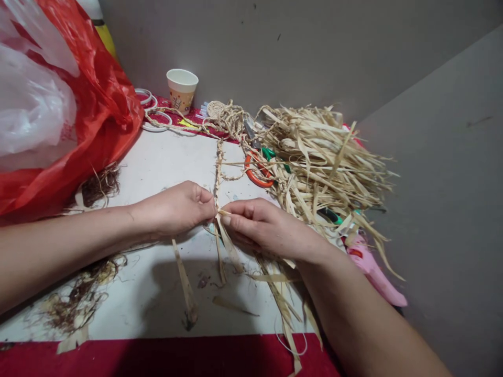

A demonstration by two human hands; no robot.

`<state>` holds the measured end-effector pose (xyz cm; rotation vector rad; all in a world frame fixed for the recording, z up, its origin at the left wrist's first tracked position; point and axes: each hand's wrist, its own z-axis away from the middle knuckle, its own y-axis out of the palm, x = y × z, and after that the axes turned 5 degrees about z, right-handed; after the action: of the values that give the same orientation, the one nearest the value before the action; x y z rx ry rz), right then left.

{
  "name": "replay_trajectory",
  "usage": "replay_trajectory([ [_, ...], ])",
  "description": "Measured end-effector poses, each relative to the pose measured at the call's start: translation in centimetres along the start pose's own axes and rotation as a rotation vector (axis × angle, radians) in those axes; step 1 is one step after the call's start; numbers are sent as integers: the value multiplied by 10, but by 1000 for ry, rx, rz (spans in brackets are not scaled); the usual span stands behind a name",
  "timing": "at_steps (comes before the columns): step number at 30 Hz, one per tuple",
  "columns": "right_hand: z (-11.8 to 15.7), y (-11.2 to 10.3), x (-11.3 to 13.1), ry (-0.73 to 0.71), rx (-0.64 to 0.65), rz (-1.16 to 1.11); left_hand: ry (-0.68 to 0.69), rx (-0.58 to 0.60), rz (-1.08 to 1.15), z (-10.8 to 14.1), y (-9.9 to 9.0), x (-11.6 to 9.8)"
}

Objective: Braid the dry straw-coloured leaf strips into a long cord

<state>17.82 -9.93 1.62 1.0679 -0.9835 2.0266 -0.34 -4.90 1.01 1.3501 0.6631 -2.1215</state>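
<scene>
A thin braid of pale straw (219, 167) runs down the middle of the white board, with loose strands (230, 246) fanning out at its lower end. My left hand (184, 208) is closed at the left side of that lower end, its fingers pinching the straw. From the right, my right hand (259, 225) pinches a strand between thumb and forefinger, close to my left fingertips. Another strip hangs beneath my left hand. A large bundle of dry straw (326, 157) lies to the right, beside scissors with orange handles (258, 170).
A red plastic bag (106, 110) fills the upper left. Behind the white board (157, 167) stand a paper cup (182, 91) and white rings (157, 121). Brown fibres (74, 298) lie lower left, a pink object (373, 269) at right. Grey walls close the back and right.
</scene>
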Motion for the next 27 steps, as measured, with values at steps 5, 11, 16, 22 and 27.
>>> replay_trajectory([
  [5,6,4,12,27,-167,145,21,-22,-50,3,2,-3],
  [11,4,27,8,149,-164,-21,55,-53,-27,3,5,-4],
  [16,1,43,2,45,-291,194,67,-47,0,3,6,0],
  [22,6,46,6,-31,-424,618,23,-33,58,4,8,3],
  [27,10,53,2,-161,-393,939,-17,-21,160,5,9,2],
])
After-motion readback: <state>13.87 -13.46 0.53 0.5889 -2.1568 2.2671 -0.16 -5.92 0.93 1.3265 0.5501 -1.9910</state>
